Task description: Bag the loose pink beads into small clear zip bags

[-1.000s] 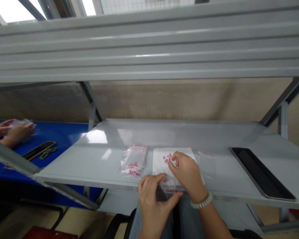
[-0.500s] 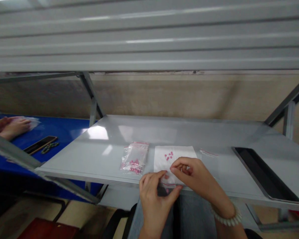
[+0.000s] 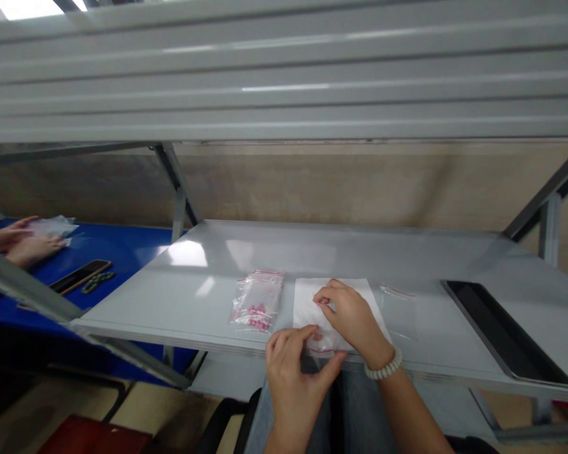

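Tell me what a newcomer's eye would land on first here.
First, the two hands at the near edge of the grey shelf: the right hand reaches onto a white sheet where pink beads lie, while the left hand pinches a small clear bag. Left of the sheet lies a bag of pink beads; far left, another person's hands rest on a blue table.

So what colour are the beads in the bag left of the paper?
Pink, seen through the clear bag; beads show best in the head view.
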Action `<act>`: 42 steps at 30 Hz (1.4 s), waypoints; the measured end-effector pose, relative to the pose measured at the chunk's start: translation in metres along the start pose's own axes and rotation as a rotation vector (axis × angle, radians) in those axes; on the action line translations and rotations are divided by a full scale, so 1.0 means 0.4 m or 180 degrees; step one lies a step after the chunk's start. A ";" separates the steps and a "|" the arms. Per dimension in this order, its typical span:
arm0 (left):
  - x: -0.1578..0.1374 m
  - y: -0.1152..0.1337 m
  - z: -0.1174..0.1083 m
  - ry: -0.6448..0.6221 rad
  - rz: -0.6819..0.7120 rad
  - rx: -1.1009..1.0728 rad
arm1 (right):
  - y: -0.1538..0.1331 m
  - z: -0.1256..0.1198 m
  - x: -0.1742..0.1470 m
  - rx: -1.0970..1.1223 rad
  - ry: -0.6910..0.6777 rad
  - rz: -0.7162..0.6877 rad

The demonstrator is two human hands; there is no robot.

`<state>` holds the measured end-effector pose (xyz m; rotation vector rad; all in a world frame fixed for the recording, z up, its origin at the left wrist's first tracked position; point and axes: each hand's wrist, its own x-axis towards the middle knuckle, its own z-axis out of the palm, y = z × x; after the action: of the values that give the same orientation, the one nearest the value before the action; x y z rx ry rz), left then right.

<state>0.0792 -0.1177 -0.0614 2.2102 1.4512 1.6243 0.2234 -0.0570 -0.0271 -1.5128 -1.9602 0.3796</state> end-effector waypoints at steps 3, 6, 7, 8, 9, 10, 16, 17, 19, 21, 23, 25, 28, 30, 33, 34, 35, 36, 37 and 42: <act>-0.003 -0.001 0.001 -0.0005 -0.0020 0.0016 | -0.002 -0.001 0.000 0.0048 0.0041 -0.0012; -0.003 -0.001 0.002 -0.0037 -0.0045 0.0019 | -0.012 -0.024 -0.011 0.0238 0.0105 -0.0074; -0.002 0.000 0.002 -0.0042 -0.0058 0.0018 | -0.017 -0.037 -0.016 0.0395 0.0106 -0.0131; 0.000 0.000 0.002 -0.0044 -0.0073 0.0019 | -0.021 -0.051 -0.023 0.0587 0.0078 -0.0207; 0.001 0.001 0.003 -0.0040 -0.0090 0.0021 | -0.024 -0.066 -0.029 0.0787 0.0006 -0.0302; 0.003 0.002 0.003 -0.0038 -0.0109 0.0025 | -0.027 -0.080 -0.035 0.0962 -0.0096 -0.0405; 0.006 0.006 0.005 -0.0066 -0.0204 0.0017 | -0.019 -0.095 -0.033 0.0839 -0.0163 -0.0332; 0.005 0.005 0.005 -0.0068 -0.0209 0.0012 | -0.014 -0.084 -0.027 0.0661 -0.0106 -0.0242; 0.004 0.005 0.005 -0.0065 -0.0210 0.0008 | -0.003 -0.057 -0.014 0.0301 -0.0049 -0.0115; 0.004 0.004 0.005 -0.0062 -0.0201 0.0009 | 0.007 -0.030 -0.003 0.0074 -0.0037 -0.0052; 0.005 0.004 0.005 -0.0047 -0.0177 0.0021 | 0.011 -0.011 0.004 0.0018 -0.0006 -0.0008; 0.006 0.004 0.004 -0.0033 -0.0169 0.0036 | 0.010 -0.005 0.006 -0.0010 0.0033 0.0031; 0.006 0.004 0.004 -0.0047 -0.0193 0.0048 | -0.002 -0.021 -0.003 0.0035 0.0060 0.0014; 0.006 0.003 0.004 -0.0072 -0.0208 0.0049 | -0.015 -0.045 -0.014 0.0187 0.0049 -0.0086; 0.006 0.003 0.005 -0.0058 -0.0188 0.0053 | -0.035 -0.082 -0.032 0.0683 -0.0151 -0.0376; 0.006 0.003 0.004 -0.0040 -0.0180 0.0059 | -0.039 -0.091 -0.036 0.0853 -0.0243 -0.0460; 0.006 0.003 0.004 -0.0038 -0.0179 0.0063 | -0.041 -0.097 -0.039 0.0977 -0.0310 -0.0506; 0.006 0.004 0.004 -0.0041 -0.0181 0.0065 | -0.040 -0.099 -0.040 0.1029 -0.0337 -0.0498; 0.006 0.004 0.003 -0.0051 -0.0188 0.0067 | -0.037 -0.099 -0.039 0.0991 -0.0310 -0.0434; 0.007 0.008 0.002 -0.0045 -0.0185 0.0053 | 0.013 -0.062 -0.013 0.0229 0.0082 0.0111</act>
<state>0.0818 -0.1171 -0.0579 2.1620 1.5160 1.5816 0.2435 -0.0640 -0.0128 -1.5004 -1.8825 0.4388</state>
